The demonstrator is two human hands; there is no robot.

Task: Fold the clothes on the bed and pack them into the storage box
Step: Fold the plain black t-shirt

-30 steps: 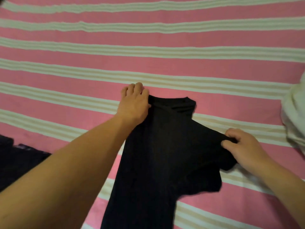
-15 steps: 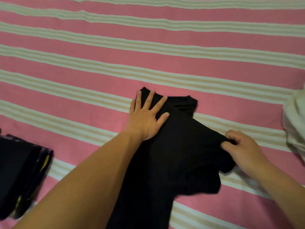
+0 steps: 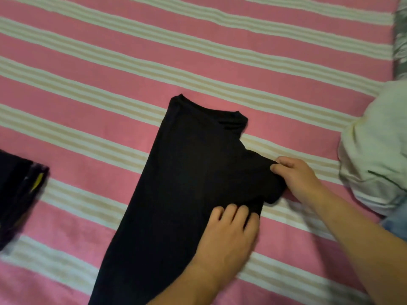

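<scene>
Black shirt (image 3: 187,183): lies flat on the bed, its left side already folded in to a straight edge; the collar end points away from the hands, the body runs toward the lower edge of view and is cut off there.
Sleeve (image 3: 264,172): the shirt's right sleeve sticks out sideways toward the right hand, resting on the sheet.
Right hand (image 3: 297,179): at the sleeve's outer end; thumb and curled fingers pinch the sleeve edge.
Left hand (image 3: 229,234): arm crosses in from the lower edge; the hand lies palm down on the shirt just beneath the sleeve, close beside the right hand. The fingers bend at the knuckles with their tips on the cloth; whether they grip a fold cannot be told.
Bed (image 3: 110,62): covered by a pink sheet with cream and beige stripes, running beneath both hands.
Dark folded clothes (image 3: 17,190): well to the left of the left hand, at the edge of view, with a yellow mark showing.
Pale garment (image 3: 374,150): bunched just right of the right hand, not touching it.
</scene>
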